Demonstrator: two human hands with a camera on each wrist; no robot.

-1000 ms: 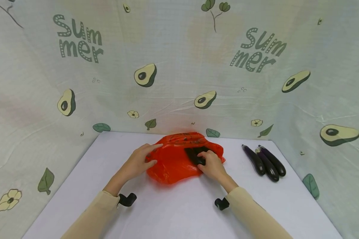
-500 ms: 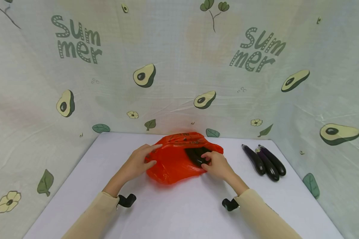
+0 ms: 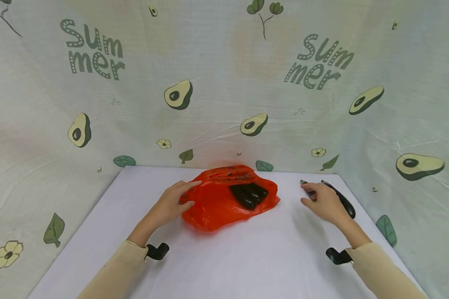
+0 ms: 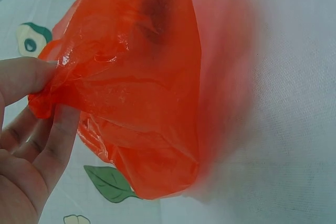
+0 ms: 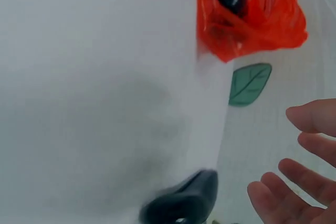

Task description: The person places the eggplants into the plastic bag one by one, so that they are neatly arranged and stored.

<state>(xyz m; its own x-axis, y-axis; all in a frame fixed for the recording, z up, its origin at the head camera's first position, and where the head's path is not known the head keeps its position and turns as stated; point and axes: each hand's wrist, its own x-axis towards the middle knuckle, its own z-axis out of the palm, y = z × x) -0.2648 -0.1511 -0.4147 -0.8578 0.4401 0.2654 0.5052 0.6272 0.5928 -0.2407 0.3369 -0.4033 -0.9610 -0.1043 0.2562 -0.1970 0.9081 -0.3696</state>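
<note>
A red plastic bag [image 3: 213, 209] lies with its mouth facing me in the head view. My left hand [image 3: 169, 202] pinches its left edge between thumb and fingers, which the left wrist view shows close up. Inside the bag rest dark eggplants [image 3: 248, 195], side by side. My right hand [image 3: 324, 202] is over the loose eggplants [image 3: 347, 204] at the right of the table, its fingers spread and nothing between them. It covers most of that group in the head view. In the right wrist view, a blurred eggplant [image 5: 181, 203] lies below the fingers.
The white table [image 3: 224, 265] ends at a patterned cloth [image 3: 217, 104] that rises behind it and on both sides. Black wrist mounts [image 3: 157, 251] show beside both sleeves.
My right hand has let go of an eggplant in the bag, withdrawn and moved right to the loose eggplants. The left hand stays on the bag's edge.
</note>
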